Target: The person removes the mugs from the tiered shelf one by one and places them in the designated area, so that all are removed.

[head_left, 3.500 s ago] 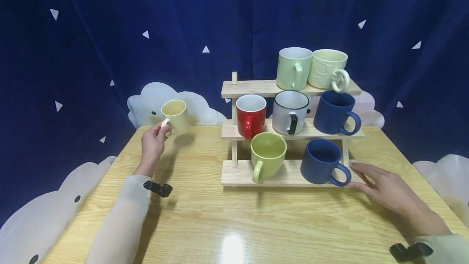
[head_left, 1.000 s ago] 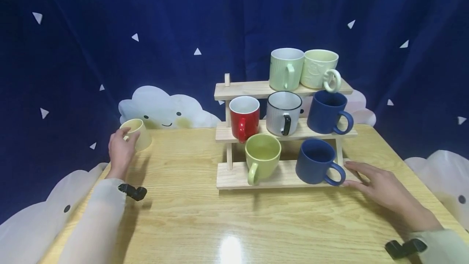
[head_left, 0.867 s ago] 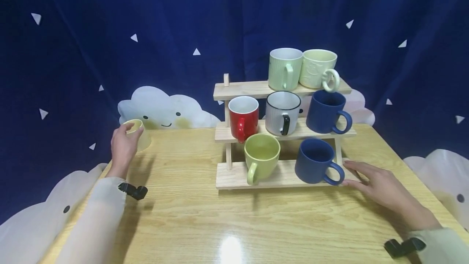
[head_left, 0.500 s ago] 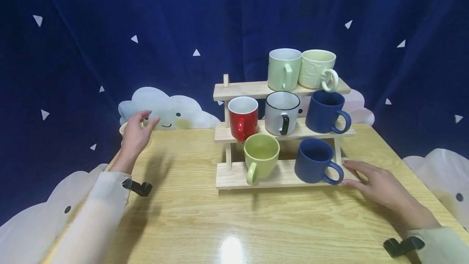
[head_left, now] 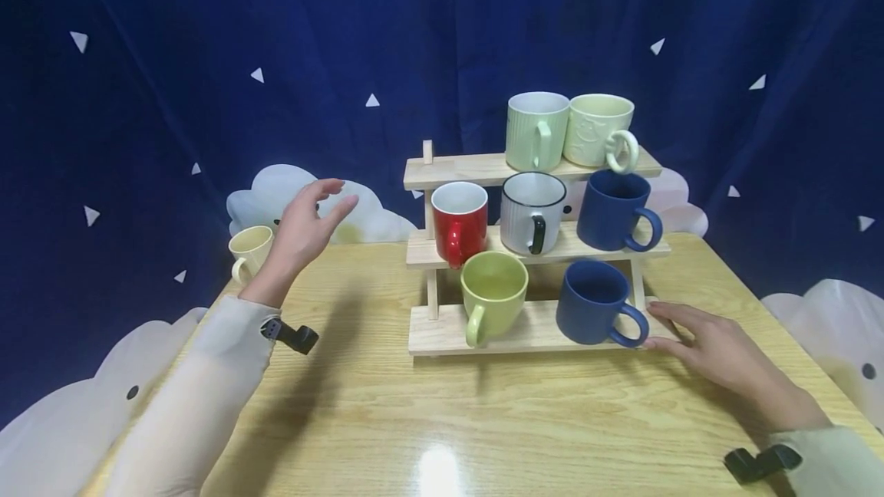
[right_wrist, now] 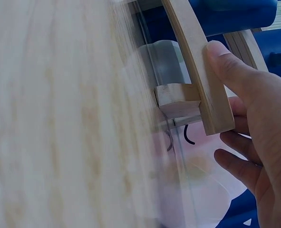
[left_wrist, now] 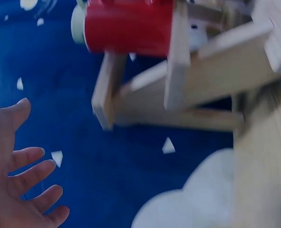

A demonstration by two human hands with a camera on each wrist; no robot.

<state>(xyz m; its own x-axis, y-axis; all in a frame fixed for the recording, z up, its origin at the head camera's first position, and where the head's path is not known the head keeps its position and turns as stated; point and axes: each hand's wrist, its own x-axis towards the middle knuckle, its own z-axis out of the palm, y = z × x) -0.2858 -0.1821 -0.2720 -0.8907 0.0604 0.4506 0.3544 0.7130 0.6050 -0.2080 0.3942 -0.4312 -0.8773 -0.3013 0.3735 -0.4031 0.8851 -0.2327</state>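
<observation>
My left hand is raised over the table's left side, thumb and fingers apart, holding nothing. In the left wrist view its fingers are spread, with the red mug ahead. Behind my left wrist a pale yellow mug stands at the table's far left, handle towards me. My right hand grips the right end of the bottom board of a three-tier wooden shelf. In the right wrist view the thumb lies on the board while the fingers bend behind its end.
Green mugs stand on the top tier. A red mug, a white black-rimmed mug and a blue mug fill the middle one. Below are an olive-green mug and another blue mug. A dark blue curtain hangs behind.
My left hand carried the pale yellow mug to the far left, let go of it, then rose and moved right towards the shelf. My right hand has stayed on the shelf's end.
</observation>
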